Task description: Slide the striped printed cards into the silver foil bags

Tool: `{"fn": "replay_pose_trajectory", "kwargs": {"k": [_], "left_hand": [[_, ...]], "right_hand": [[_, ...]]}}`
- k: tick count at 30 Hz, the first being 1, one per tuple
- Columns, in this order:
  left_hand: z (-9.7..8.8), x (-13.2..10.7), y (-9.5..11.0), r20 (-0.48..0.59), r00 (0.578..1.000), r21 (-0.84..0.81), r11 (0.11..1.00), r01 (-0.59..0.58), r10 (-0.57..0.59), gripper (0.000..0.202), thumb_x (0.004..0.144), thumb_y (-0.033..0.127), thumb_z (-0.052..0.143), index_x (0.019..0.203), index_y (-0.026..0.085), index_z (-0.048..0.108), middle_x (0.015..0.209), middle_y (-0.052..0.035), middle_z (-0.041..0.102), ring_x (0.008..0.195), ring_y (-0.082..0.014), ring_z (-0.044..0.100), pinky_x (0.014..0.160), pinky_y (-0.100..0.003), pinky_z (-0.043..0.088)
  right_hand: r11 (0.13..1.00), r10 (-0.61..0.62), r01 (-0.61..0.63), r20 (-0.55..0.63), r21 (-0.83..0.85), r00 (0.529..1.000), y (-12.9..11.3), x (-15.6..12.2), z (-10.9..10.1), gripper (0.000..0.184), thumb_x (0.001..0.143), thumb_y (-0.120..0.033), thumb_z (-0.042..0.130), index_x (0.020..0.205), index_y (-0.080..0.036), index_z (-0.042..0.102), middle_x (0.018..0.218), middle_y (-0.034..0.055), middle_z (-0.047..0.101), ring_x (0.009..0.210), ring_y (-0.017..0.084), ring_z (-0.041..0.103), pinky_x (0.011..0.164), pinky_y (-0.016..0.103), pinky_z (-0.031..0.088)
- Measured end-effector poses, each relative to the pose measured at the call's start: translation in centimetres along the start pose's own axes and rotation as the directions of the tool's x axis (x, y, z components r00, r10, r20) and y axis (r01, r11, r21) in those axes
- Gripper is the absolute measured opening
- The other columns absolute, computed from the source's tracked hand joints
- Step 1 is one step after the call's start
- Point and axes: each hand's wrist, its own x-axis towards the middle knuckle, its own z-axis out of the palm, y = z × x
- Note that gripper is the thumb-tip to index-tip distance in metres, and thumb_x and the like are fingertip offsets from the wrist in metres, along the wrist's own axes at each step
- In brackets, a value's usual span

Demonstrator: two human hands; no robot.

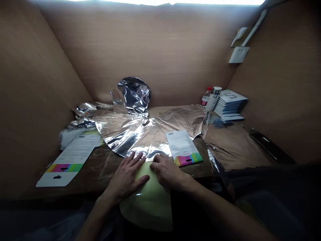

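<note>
A large silver foil sheet [140, 137], which looks like a flat, uninflated foil balloon, spreads over the table with a rounded part against the back wall. Over its front edge my left hand [127, 175] lies flat, fingers spread, on a yellow-green sheet [150, 207] that hangs past the table's front edge. My right hand [165, 170] is closed in a pinch at the seam between foil and yellow-green sheet. What its fingertips hold is hidden. Close to the right hand lies a printed card packet [182, 145] with a rainbow band.
Another printed card packet [71, 155] lies at left, beside crumpled foil [85, 112]. More foil [233, 147] covers the right side, near a black flat object [271, 147]. At the back right stand a red-capped bottle [205, 98], a flask [213, 99] and stacked packets [230, 103].
</note>
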Motion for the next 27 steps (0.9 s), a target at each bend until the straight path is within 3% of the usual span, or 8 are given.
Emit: {"fn": "replay_pose_trajectory", "kwargs": {"k": [8,11,15,17,19,22,24,27], "left_hand": [[0.3,-0.2,-0.1,-0.026,1.0,-0.025,1.0,0.011,-0.011,0.073,0.095,0.067,0.056,0.156,0.028,0.048,0.167,-0.0025,0.04,0.157,-0.0375,0.027,0.124,-0.061,0.034],[0.3,-0.3,0.0,-0.025,1.0,-0.017,1.0,0.014,-0.014,0.073,0.095,0.067,0.056,0.157,0.028,0.047,0.167,-0.0021,0.039,0.157,-0.0365,0.027,0.125,-0.06,0.033],[0.3,-0.2,0.0,-0.031,0.999,-0.004,1.0,0.018,-0.018,0.074,0.095,0.066,0.056,0.157,0.028,0.046,0.167,-0.0026,0.039,0.157,-0.0361,0.028,0.125,-0.059,0.032],[0.3,-0.1,-0.1,-0.031,0.999,-0.001,1.0,0.015,-0.015,0.073,0.096,0.067,0.054,0.157,0.029,0.046,0.167,-0.0023,0.04,0.157,-0.0362,0.029,0.125,-0.059,0.033],[0.5,-0.1,-0.3,-0.027,1.0,0.008,1.0,0.012,-0.012,0.073,0.096,0.069,0.052,0.156,0.029,0.048,0.166,-0.0018,0.041,0.156,-0.037,0.03,0.123,-0.059,0.035],[1.3,-0.1,-1.0,-0.067,0.998,0.029,1.0,-0.007,0.009,0.074,0.094,0.071,0.053,0.154,0.028,0.051,0.164,-0.0021,0.043,0.154,-0.0379,0.035,0.12,-0.06,0.038],[2.2,0.0,-1.6,-0.132,0.991,0.044,0.999,-0.03,0.035,0.074,0.093,0.07,0.054,0.153,0.028,0.052,0.163,-0.0025,0.046,0.153,-0.0379,0.037,0.119,-0.06,0.04],[3.6,0.3,-2.6,-0.217,0.972,0.067,0.995,-0.075,0.088,0.074,0.091,0.069,0.057,0.153,0.029,0.053,0.16,-0.002,0.049,0.151,-0.0387,0.041,0.116,-0.06,0.042]], "right_hand": [[0.975,0.03,-0.034,0.02,0.222,0.999,0.9,0.0,-0.5,0.022,0.089,-0.006,0.061,0.097,-0.02,0.075,0.105,0.0043,0.066,0.099,0.019,0.059,0.084,0.03,0.044],[0.986,0.034,-0.032,-0.008,0.164,0.999,0.7,0.9,-0.1,0.012,0.093,-0.013,0.061,0.097,-0.017,0.071,0.104,0.0065,0.065,0.097,0.019,0.059,0.082,0.029,0.045],[1.0,-0.017,0.018,0.039,-0.023,0.999,-0.1,1.8,0.3,0.008,0.096,-0.016,0.057,0.093,-0.015,0.064,0.101,0.01,0.064,0.094,0.023,0.056,0.083,0.035,0.044],[1.0,-0.003,0.002,0.026,0.027,1.0,0.2,1.3,-0.5,0.006,0.096,-0.015,0.054,0.096,-0.016,0.061,0.104,0.0109,0.064,0.093,0.023,0.056,0.082,0.035,0.044],[0.969,0.119,-0.107,-0.041,0.221,0.992,1.7,0.0,-2.3,0.007,0.099,-0.019,0.051,0.096,-0.018,0.058,0.099,0.0075,0.064,0.088,0.02,0.055,0.077,0.032,0.044],[0.792,0.373,-0.271,-0.082,0.546,0.924,5.7,-3.0,-5.8,0.012,0.099,-0.027,0.05,0.09,-0.02,0.055,0.082,0.0001,0.059,0.076,0.016,0.053,0.069,0.028,0.043],[0.696,0.466,-0.337,-0.041,0.634,0.884,8.3,-5.1,-7.8,0.013,0.093,-0.029,0.055,0.085,-0.02,0.056,0.076,-0.0017,0.057,0.073,0.015,0.052,0.068,0.027,0.042],[0.635,0.535,-0.44,0.049,0.635,0.843,10.6,-7.2,-8.9,0.01,0.087,-0.026,0.059,0.082,-0.018,0.061,0.076,-0.0015,0.059,0.072,0.014,0.054,0.068,0.026,0.042]]}}
